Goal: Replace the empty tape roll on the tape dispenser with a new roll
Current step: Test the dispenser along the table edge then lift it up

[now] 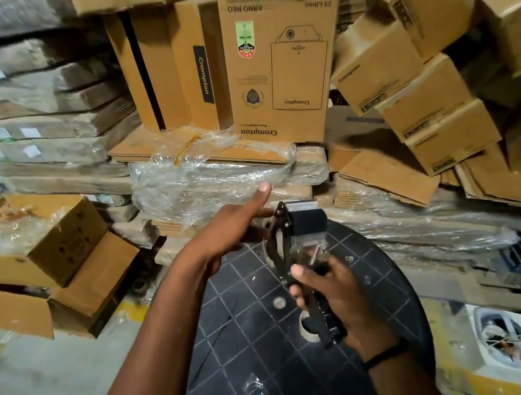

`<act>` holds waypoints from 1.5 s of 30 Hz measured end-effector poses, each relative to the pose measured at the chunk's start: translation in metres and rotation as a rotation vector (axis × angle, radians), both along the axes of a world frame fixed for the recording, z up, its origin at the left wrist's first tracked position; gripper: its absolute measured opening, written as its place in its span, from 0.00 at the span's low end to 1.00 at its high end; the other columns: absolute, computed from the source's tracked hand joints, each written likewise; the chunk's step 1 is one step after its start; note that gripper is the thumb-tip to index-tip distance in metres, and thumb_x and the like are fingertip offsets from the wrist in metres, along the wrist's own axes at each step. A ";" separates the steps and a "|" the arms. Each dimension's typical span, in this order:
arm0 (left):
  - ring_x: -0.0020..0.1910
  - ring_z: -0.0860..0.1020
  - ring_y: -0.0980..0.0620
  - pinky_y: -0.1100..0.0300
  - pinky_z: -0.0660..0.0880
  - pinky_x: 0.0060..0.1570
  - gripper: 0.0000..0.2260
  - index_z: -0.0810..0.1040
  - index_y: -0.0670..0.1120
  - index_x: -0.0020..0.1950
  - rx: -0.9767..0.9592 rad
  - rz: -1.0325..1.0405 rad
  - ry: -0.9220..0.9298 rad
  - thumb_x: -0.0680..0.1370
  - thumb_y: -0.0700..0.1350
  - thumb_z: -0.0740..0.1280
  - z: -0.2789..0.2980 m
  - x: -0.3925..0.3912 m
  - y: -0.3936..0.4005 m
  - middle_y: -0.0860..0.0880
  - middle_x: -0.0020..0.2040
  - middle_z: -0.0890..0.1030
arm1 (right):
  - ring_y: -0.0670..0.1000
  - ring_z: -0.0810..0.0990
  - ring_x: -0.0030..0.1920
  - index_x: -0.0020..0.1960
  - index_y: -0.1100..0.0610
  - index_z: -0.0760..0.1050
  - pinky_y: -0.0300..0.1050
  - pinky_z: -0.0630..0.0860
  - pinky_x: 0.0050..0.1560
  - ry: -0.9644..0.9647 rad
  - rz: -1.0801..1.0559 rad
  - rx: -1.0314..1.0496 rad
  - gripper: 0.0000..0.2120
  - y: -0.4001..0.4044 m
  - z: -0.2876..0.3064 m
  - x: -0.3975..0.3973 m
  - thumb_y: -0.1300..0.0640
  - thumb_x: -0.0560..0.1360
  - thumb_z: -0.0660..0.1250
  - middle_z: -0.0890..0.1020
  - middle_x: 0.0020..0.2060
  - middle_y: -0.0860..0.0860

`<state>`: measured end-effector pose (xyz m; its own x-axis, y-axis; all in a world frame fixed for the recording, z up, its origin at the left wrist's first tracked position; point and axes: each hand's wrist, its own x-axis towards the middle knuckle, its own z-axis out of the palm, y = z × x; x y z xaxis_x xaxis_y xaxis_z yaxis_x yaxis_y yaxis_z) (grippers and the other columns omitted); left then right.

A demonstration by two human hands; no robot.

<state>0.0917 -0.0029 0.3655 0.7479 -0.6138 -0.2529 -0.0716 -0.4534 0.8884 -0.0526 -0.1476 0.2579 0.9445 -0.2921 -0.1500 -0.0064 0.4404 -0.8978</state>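
Observation:
A black hand-held tape dispenser [290, 247] with a black roller and a metal front plate is held upright over a black round stool top [245, 356]. My right hand [330, 293] grips its handle from below. My left hand [239, 225] is at the dispenser's upper left side, thumb raised, fingers against the frame. I see no tape roll on the dispenser or anywhere else.
Stacked cardboard boxes [284, 64] fill the back and right. A plastic-wrapped bundle of flat cartons [210, 175] lies just beyond my hands. An open box [39, 236] sits at left on the grey floor [43, 392].

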 end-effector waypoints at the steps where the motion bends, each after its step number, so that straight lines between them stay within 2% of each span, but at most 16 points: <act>1: 0.54 0.84 0.53 0.50 0.72 0.61 0.37 0.81 0.50 0.64 -0.051 0.044 -0.020 0.73 0.76 0.54 0.001 0.001 0.002 0.51 0.57 0.85 | 0.57 0.80 0.41 0.58 0.57 0.78 0.46 0.80 0.37 -0.033 0.033 0.074 0.19 -0.002 0.000 -0.001 0.56 0.70 0.78 0.82 0.47 0.62; 4: 0.50 0.84 0.54 0.50 0.74 0.60 0.28 0.83 0.44 0.58 -0.182 0.232 -0.119 0.75 0.67 0.64 -0.008 0.006 0.011 0.48 0.51 0.87 | 0.56 0.82 0.41 0.67 0.64 0.71 0.45 0.81 0.37 -0.067 0.165 0.282 0.36 -0.008 -0.003 -0.003 0.48 0.67 0.79 0.79 0.49 0.64; 6: 0.54 0.82 0.52 0.49 0.76 0.61 0.27 0.81 0.44 0.62 -0.177 0.281 -0.104 0.73 0.63 0.69 -0.019 0.007 0.016 0.47 0.56 0.85 | 0.55 0.82 0.43 0.72 0.67 0.65 0.44 0.82 0.39 -0.085 0.258 0.419 0.44 -0.009 -0.008 -0.004 0.45 0.66 0.79 0.79 0.51 0.64; 8: 0.60 0.79 0.49 0.48 0.76 0.62 0.34 0.73 0.46 0.72 -0.147 0.286 0.007 0.71 0.61 0.73 -0.034 0.005 0.018 0.48 0.64 0.80 | 0.52 0.82 0.48 0.74 0.68 0.62 0.42 0.82 0.47 -0.154 0.347 0.506 0.46 -0.007 -0.012 -0.003 0.45 0.68 0.77 0.78 0.58 0.64; 11: 0.59 0.81 0.46 0.44 0.77 0.63 0.37 0.71 0.48 0.73 -0.231 0.267 0.273 0.68 0.59 0.78 -0.060 -0.006 0.019 0.48 0.61 0.82 | 0.50 0.77 0.53 0.75 0.68 0.60 0.40 0.80 0.51 -0.154 0.391 0.507 0.43 -0.001 -0.019 0.002 0.50 0.71 0.76 0.76 0.65 0.61; 14: 0.48 0.84 0.47 0.46 0.79 0.61 0.28 0.80 0.42 0.62 -0.394 0.268 0.552 0.69 0.56 0.79 -0.086 -0.022 0.012 0.43 0.52 0.85 | 0.52 0.77 0.49 0.69 0.67 0.69 0.42 0.80 0.47 -0.069 0.343 0.408 0.31 0.005 -0.029 0.008 0.60 0.71 0.76 0.77 0.60 0.63; 16: 0.41 0.82 0.50 0.52 0.82 0.53 0.22 0.82 0.41 0.56 -0.435 0.369 0.614 0.70 0.53 0.78 -0.102 -0.029 0.006 0.42 0.47 0.84 | 0.53 0.79 0.44 0.61 0.65 0.76 0.44 0.80 0.43 0.003 0.315 0.306 0.25 0.005 -0.034 0.011 0.62 0.67 0.79 0.78 0.50 0.62; 19: 0.43 0.82 0.49 0.54 0.82 0.49 0.22 0.82 0.41 0.57 -0.467 0.467 0.728 0.68 0.51 0.79 -0.129 -0.030 0.003 0.43 0.49 0.84 | 0.54 0.81 0.42 0.58 0.65 0.78 0.47 0.80 0.45 0.116 0.303 0.169 0.25 0.005 -0.041 0.016 0.59 0.65 0.81 0.81 0.45 0.60; 23: 0.45 0.81 0.49 0.54 0.80 0.50 0.20 0.82 0.41 0.57 -0.504 0.606 0.800 0.70 0.49 0.78 -0.169 -0.027 0.003 0.43 0.51 0.83 | 0.52 0.84 0.52 0.63 0.55 0.73 0.56 0.80 0.57 0.371 0.191 -0.236 0.36 0.008 -0.073 0.021 0.47 0.60 0.84 0.84 0.53 0.52; 25: 0.44 0.81 0.50 0.57 0.82 0.44 0.18 0.83 0.42 0.53 -0.512 0.696 0.808 0.66 0.46 0.79 -0.191 -0.027 0.005 0.44 0.48 0.83 | 0.48 0.81 0.54 0.63 0.50 0.68 0.51 0.81 0.51 0.522 0.186 -0.450 0.40 0.011 -0.094 0.010 0.44 0.58 0.84 0.80 0.55 0.46; 29: 0.42 0.80 0.51 0.58 0.81 0.43 0.12 0.82 0.44 0.49 -0.498 0.762 0.922 0.68 0.46 0.76 -0.246 -0.035 0.011 0.46 0.44 0.83 | 0.45 0.76 0.47 0.55 0.53 0.70 0.26 0.72 0.39 0.566 0.178 -0.526 0.22 0.020 -0.134 -0.009 0.66 0.68 0.76 0.77 0.44 0.44; 31: 0.44 0.80 0.51 0.57 0.80 0.47 0.13 0.82 0.45 0.52 -0.486 0.796 0.988 0.70 0.47 0.75 -0.280 -0.039 0.015 0.45 0.49 0.82 | 0.47 0.77 0.47 0.50 0.52 0.72 0.32 0.73 0.44 0.577 0.133 -0.568 0.18 0.028 -0.163 -0.009 0.70 0.68 0.72 0.79 0.44 0.46; 35: 0.52 0.80 0.47 0.53 0.80 0.53 0.20 0.79 0.41 0.65 -0.354 0.930 1.054 0.76 0.48 0.73 -0.349 -0.047 0.024 0.40 0.61 0.81 | 0.51 0.77 0.58 0.65 0.58 0.73 0.39 0.73 0.58 0.691 0.202 -0.596 0.27 0.039 -0.241 -0.010 0.64 0.67 0.73 0.78 0.58 0.55; 38: 0.48 0.82 0.47 0.56 0.81 0.40 0.20 0.77 0.40 0.67 -0.228 1.038 1.066 0.77 0.45 0.72 -0.397 -0.050 0.033 0.40 0.59 0.81 | 0.51 0.76 0.62 0.67 0.56 0.72 0.44 0.72 0.66 0.742 0.269 -0.597 0.28 0.046 -0.299 -0.017 0.57 0.68 0.72 0.76 0.62 0.53; 40: 0.47 0.82 0.47 0.56 0.79 0.41 0.18 0.76 0.38 0.67 -0.177 1.049 1.094 0.78 0.41 0.71 -0.420 -0.055 0.037 0.40 0.57 0.82 | 0.51 0.77 0.62 0.66 0.53 0.73 0.49 0.75 0.65 0.770 0.295 -0.563 0.28 0.051 -0.323 -0.021 0.52 0.67 0.72 0.77 0.61 0.52; 45: 0.47 0.82 0.46 0.55 0.80 0.47 0.08 0.79 0.37 0.56 -0.081 1.065 1.040 0.77 0.34 0.70 -0.447 -0.069 0.037 0.39 0.50 0.83 | 0.53 0.75 0.65 0.70 0.53 0.70 0.52 0.72 0.68 0.816 0.315 -0.585 0.29 0.061 -0.352 -0.023 0.53 0.69 0.70 0.74 0.65 0.53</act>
<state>0.0230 0.0343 -0.0819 0.3537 0.0532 -0.9339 0.9188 0.1674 0.3575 -0.0761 -0.0864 -0.0945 0.6667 -0.2830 -0.6895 -0.7434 -0.1871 -0.6421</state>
